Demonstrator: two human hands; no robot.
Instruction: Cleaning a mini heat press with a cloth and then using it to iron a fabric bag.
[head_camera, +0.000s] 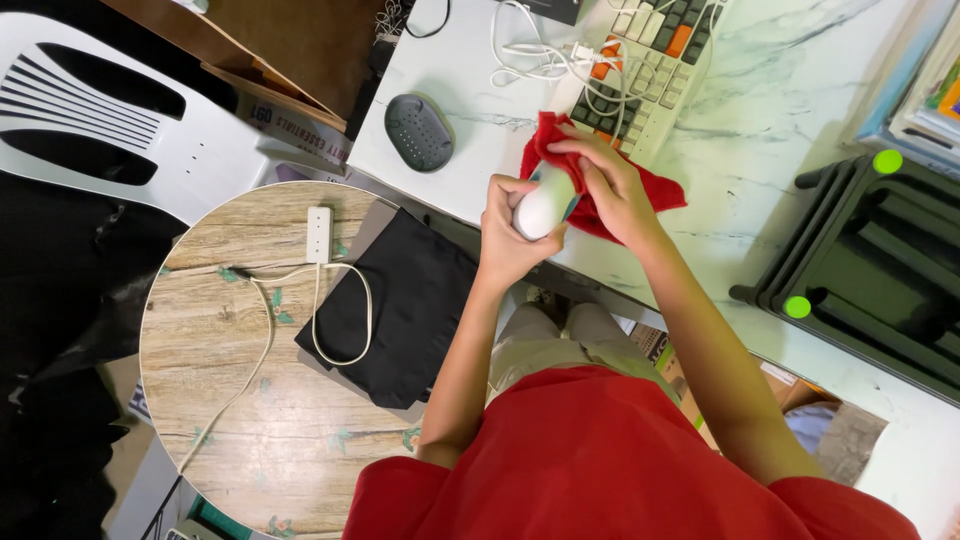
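Together, 2 hands, left (507, 235) and right (610, 185), grip 1 white bottle (543, 205) and 1 red cloth (655, 192).

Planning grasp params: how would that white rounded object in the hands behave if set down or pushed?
The white rounded object looks smooth and glossy, so probably slippery. Its curved body suggests it may roll on the marble-look desk. The left hand wraps it while the right hand presses the red cloth on it; likely rigid.

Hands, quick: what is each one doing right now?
Left hand: closed around a white rounded object.
Right hand: closed on a red cloth, pressing it against that object.
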